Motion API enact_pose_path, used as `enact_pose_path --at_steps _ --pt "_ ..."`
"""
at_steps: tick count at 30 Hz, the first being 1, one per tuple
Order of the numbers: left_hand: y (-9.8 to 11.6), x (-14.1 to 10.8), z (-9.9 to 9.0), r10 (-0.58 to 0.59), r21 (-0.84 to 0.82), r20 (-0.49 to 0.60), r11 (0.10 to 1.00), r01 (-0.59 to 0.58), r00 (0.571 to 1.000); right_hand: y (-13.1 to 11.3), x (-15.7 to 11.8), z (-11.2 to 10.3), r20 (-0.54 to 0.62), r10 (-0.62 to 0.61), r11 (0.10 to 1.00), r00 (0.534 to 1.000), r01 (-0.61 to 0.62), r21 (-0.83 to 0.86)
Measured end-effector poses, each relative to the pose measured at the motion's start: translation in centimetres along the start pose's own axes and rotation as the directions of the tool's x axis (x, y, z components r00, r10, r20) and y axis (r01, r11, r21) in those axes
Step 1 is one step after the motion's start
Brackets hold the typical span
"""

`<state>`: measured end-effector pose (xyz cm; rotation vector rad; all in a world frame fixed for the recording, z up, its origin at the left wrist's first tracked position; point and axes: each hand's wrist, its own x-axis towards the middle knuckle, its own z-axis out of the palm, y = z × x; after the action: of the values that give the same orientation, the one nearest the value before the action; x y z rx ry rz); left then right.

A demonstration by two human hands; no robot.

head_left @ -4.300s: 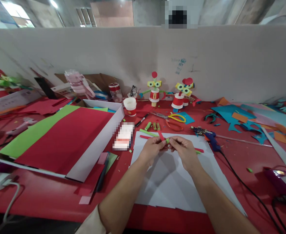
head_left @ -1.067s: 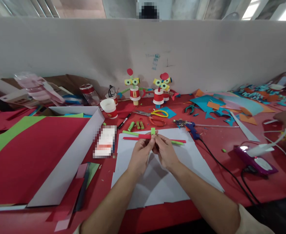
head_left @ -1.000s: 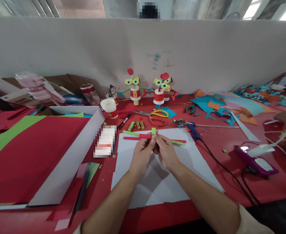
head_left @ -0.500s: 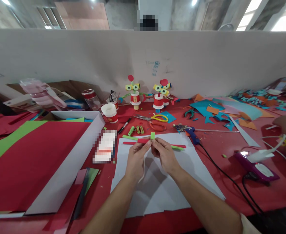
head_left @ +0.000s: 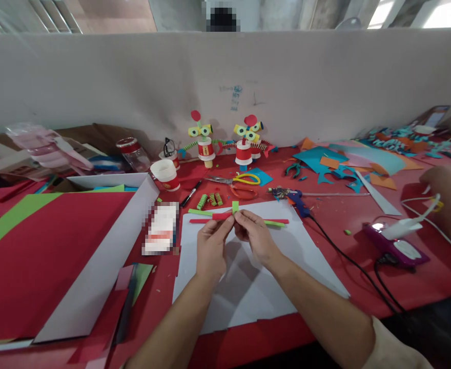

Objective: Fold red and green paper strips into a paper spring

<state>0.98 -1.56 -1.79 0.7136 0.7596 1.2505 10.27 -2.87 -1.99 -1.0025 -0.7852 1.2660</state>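
My left hand (head_left: 211, 248) pinches a red paper strip (head_left: 221, 216) near its end. Fingertip to fingertip with it, my right hand (head_left: 255, 234) is closed on a green paper strip (head_left: 235, 206), whose short end stands up between the hands. Another red strip (head_left: 200, 221) and a green strip (head_left: 274, 224) stick out past both sides of my hands, over the white paper sheets (head_left: 244, 292). Several folded green and red paper springs (head_left: 215, 199) lie just beyond the sheets.
Scissors (head_left: 244, 179), a black pen (head_left: 190, 193) and paper-cup figures (head_left: 206, 148) stand or lie behind. A blue glue gun (head_left: 300, 204) and purple power strip (head_left: 396, 246) are on the right, near another person's hand (head_left: 446, 179). A box (head_left: 95, 292) holds red paper at left.
The view has shifted, so the table's things sit slightly higher and further left. The other person's hand now shows more at the right. My hands keep the strips pinched together.
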Motion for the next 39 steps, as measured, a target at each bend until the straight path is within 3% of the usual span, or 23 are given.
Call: enact_pose_path --at_steps 7,12,18,27,33,39 --pt "0.12 0.17 -0.11 -0.052 -0.11 0.0 0.993 0.052 0.999 -0.06 -0.19 -0.01 0.004 -0.084 0.994 0.996 0.084 -0.073" --pt "-0.07 0.12 -0.2 -0.031 -0.129 0.0 0.991 0.03 1.0 -0.15 -0.14 0.01 -0.016 -0.035 0.999 0.999 0.035 -0.019" --pt "-0.26 0.03 -0.06 -0.019 -0.016 -0.013 1.0 0.018 1.0 -0.08 0.02 0.12 -0.059 0.033 0.999 0.998 -0.032 0.009" --pt "-0.45 0.19 -0.27 0.003 0.035 -0.103 0.999 0.001 0.995 0.19 0.38 -0.7 -0.058 -0.044 0.936 0.997 0.021 -0.351" --pt "-0.48 0.42 -0.31 0.014 -0.036 -0.089 0.999 -0.017 0.996 -0.01 0.41 -0.52 -0.161 -0.177 0.96 0.971 0.134 -0.246" --pt "-0.31 0.58 -0.12 0.016 -0.077 -0.094 0.997 -0.024 0.995 -0.09 0.05 -0.23 -0.103 -0.258 0.932 0.961 0.22 -0.288"
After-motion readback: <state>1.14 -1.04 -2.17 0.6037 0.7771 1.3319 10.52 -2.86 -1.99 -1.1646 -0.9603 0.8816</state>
